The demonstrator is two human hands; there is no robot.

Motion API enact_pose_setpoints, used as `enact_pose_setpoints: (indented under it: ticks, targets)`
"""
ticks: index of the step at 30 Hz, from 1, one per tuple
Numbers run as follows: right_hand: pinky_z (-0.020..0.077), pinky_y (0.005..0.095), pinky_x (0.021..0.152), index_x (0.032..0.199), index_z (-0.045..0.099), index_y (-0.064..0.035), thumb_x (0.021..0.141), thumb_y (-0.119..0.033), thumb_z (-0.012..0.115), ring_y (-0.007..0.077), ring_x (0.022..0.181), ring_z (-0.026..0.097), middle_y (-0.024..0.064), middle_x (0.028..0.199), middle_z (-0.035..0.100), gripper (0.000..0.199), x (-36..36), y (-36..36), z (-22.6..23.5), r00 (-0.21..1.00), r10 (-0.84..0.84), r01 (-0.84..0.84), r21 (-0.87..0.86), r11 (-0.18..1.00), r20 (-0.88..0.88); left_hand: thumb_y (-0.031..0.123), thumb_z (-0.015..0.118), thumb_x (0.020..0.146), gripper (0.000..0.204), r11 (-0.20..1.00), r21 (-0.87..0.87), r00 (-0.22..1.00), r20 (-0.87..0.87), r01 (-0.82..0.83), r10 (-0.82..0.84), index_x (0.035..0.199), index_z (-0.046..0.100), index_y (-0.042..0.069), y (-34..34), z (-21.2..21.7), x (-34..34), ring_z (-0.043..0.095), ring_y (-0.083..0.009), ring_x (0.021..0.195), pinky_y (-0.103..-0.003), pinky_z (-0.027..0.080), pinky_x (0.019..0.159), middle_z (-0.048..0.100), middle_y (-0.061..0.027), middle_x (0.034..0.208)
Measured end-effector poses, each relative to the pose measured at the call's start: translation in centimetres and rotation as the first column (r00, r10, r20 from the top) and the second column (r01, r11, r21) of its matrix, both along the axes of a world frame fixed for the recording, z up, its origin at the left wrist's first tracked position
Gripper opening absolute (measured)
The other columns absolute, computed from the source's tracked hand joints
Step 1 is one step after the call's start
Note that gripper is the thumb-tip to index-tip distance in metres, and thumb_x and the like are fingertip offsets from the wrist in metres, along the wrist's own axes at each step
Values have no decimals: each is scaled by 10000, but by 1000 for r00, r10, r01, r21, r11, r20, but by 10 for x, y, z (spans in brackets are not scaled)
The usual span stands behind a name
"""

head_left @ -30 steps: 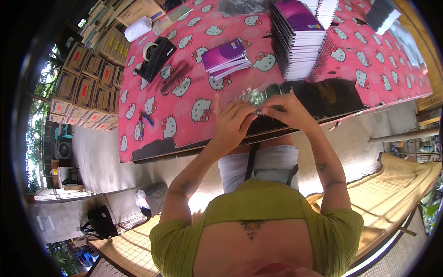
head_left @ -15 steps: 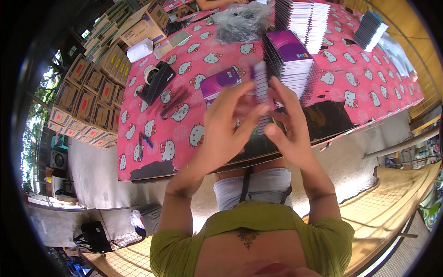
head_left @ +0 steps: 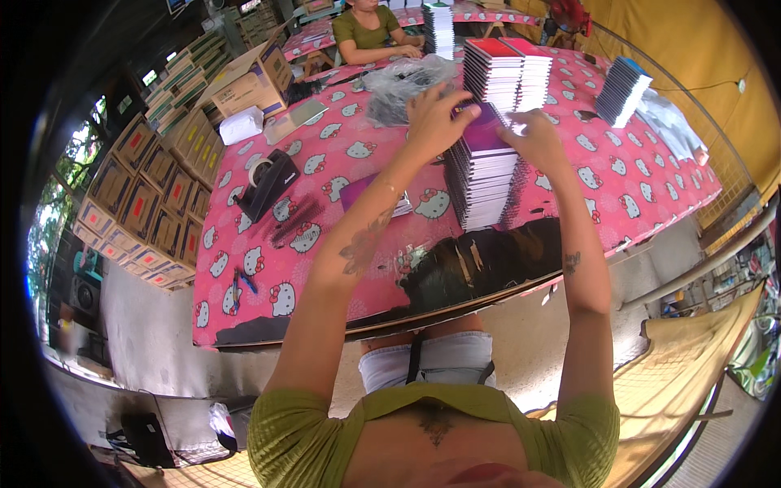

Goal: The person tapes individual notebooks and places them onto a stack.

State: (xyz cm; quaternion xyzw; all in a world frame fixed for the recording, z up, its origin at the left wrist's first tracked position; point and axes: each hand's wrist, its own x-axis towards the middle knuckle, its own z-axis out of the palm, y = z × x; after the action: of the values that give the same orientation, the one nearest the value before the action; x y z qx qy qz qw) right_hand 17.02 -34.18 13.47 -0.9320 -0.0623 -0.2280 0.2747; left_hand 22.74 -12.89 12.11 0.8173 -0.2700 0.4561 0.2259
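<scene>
We see our left hand [head_left: 431,122] and right hand [head_left: 533,140], fingers spread flat, pressing the purple notebook [head_left: 486,134] atop a tall stack [head_left: 482,183]; its cover is mostly hidden.

Left of my left hand [head_left: 435,120] the cloth lies open; taller notebook stacks [head_left: 506,71] block beyond both hands.

Bright, even daylight fills the scene, strongest at the open left side, and shadows are soft. The pink tablecloth [head_left: 342,163] shows no harsh glare. Fisheye distortion bends the table edge and carton stacks [head_left: 146,203] toward a black circular rim. The rim is slightly blurred.
</scene>
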Motion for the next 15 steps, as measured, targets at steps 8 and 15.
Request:
enact_pose_setpoints:
  ticks: [8, 15]
  targets:
    - [493, 425, 919, 1182, 690, -59, 862, -132, 717, 319, 1091, 622, 145, 1228, 624, 329, -103, 52, 20, 801, 247, -278, -26, 960, 545, 101, 647, 859, 280, 974, 199, 941, -337, 112, -40, 1126, 678, 21, 161, -90, -81, 660, -363, 947, -424, 533, 845, 689, -170, 1079]
    - [475, 415, 957, 1220, 651, -49, 803, -58, 759, 335, 1115, 600, 152, 1214, 627, 431, -122, 112, -50, 794, 472, -583, 260, 770, 382, 46, 632, 827, 353, 963, 269, 964, -257, 2, 69, 1179, 653, 36, 157, -102, -131, 653, -316, 1038, -446, 502, 925, 694, -138, 1114]
